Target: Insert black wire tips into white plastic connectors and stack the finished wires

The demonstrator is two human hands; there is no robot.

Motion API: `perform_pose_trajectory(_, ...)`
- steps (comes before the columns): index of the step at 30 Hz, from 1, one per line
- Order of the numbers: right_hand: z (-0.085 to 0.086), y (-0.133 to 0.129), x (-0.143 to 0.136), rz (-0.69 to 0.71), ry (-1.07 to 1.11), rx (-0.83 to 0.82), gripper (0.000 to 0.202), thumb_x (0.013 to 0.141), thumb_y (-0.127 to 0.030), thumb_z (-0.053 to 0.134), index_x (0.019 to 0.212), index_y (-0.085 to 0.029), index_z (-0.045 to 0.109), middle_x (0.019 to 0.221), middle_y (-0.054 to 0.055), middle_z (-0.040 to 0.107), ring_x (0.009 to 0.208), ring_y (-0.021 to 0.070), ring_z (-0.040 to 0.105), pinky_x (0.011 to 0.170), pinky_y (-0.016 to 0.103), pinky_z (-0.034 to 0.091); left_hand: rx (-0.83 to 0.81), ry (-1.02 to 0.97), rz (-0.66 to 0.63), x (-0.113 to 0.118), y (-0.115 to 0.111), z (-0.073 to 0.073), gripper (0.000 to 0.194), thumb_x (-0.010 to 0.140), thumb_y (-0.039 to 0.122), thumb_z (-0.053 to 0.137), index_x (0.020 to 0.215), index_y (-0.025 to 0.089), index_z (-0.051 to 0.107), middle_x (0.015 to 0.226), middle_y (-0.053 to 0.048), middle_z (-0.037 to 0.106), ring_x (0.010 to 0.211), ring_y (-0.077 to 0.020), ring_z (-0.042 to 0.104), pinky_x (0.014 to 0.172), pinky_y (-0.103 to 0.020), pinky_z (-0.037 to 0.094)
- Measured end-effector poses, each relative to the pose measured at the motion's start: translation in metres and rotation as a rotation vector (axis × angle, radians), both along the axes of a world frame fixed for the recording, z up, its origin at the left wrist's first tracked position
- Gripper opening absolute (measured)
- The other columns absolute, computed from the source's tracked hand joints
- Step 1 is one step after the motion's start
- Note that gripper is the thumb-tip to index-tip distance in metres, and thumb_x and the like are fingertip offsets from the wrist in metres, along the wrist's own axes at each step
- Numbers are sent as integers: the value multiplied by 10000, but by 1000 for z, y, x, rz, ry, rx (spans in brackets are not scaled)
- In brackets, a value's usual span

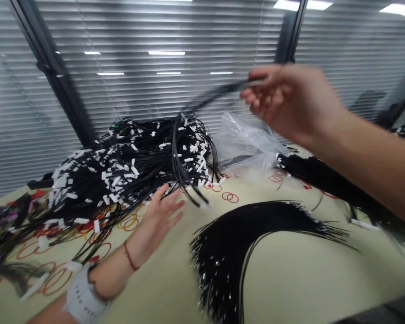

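Observation:
My right hand (pixel 283 96), raised at the upper right, pinches one end of a few thin black cables (pixel 219 92). They arc down to the left and hang in front of a large pile of black cables with white connectors (pixel 121 166); their lower ends have pale connectors. Below the hanging cables, my left hand (pixel 164 209) is spread with nothing in it. A curved bundle of black wires (pixel 236 234) lies on the pale table (pixel 297 274) in front, its ends fanned out.
A clear plastic bag (pixel 246 139) sits at the back, beside the pile. More black cables (pixel 310 168) lie at the right, under my right forearm. Red rings (pixel 230 197) are scattered about. Window blinds (pixel 162 40) stand behind the table.

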State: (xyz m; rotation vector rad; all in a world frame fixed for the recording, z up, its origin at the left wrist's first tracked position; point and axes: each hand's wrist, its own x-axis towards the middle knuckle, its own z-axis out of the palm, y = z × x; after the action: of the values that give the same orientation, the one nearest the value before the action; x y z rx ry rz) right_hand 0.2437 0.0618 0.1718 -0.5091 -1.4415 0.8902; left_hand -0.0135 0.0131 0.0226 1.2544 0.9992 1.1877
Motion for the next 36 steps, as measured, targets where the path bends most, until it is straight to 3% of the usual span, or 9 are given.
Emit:
perform_pose_trajectory(3,-42,-4,4,84,-55,-196,197,720,-94,500,864,-195,587,775,19,626,772,94,610,788,213,506,-173,-213,-180,-2,-2,13,460,868,439,373,1276,235,307,1326,-127,453,1065,-219,555,896,-377,436)
perform_pose_trajectory(6,-67,-2,6,125,17,-323,223,719,-70,489,896,-177,572,777,35,636,808,107,614,811,233,509,-195,-73,-166,-1,-4,16,434,784,252,591,1196,237,455,1155,-78,605,923,-171,604,777,-288,465)
perform_pose_trajectory(12,-59,11,8,209,137,-337,264,719,-41,451,950,-148,520,823,36,630,830,70,609,800,166,494,-189,16,-211,5,-11,16,85,756,215,634,820,159,624,898,-50,677,922,-179,600,868,-290,418)
perform_pose_trajectory(17,-68,42,47,-31,-318,-204,298,760,-170,467,1053,-221,451,925,16,621,918,79,594,839,208,481,-72,218,-118,-12,2,22,154,837,344,508,849,190,514,889,-61,653,712,-138,630,671,-266,500)
perform_pose_trajectory(25,-151,60,95,-111,-976,-207,82,692,-235,574,740,-169,584,706,39,616,686,154,582,696,318,458,19,648,-95,-28,27,-2,235,759,384,572,678,165,544,522,41,559,420,-80,431,421,-176,316)
perform_pose_trajectory(29,-151,38,77,-286,-1159,1,257,628,-167,628,885,-167,617,967,104,572,903,248,515,795,396,364,117,834,-38,-18,26,-18,240,739,386,561,637,170,578,457,57,489,410,-104,376,414,-204,246)
perform_pose_trajectory(32,-135,6,40,-411,-1174,150,241,783,-181,491,1007,-148,575,1121,152,495,1057,277,421,860,422,305,152,910,-25,-13,26,-21,238,782,379,481,696,172,560,518,48,497,434,-117,390,429,-217,253)
perform_pose_trajectory(34,-129,-17,7,-251,-1259,332,191,844,-189,424,900,-153,604,903,86,573,878,184,509,806,328,368,174,938,-51,-11,22,-17,200,795,351,457,767,173,545,590,44,493,480,-122,404,459,-220,284)
perform_pose_trajectory(36,-130,-32,-23,178,-1314,381,177,856,-176,427,873,-181,603,863,28,579,804,108,535,747,221,409,195,947,-106,-10,17,-12,147,800,305,447,850,184,516,699,34,505,577,-131,443,532,-226,342)
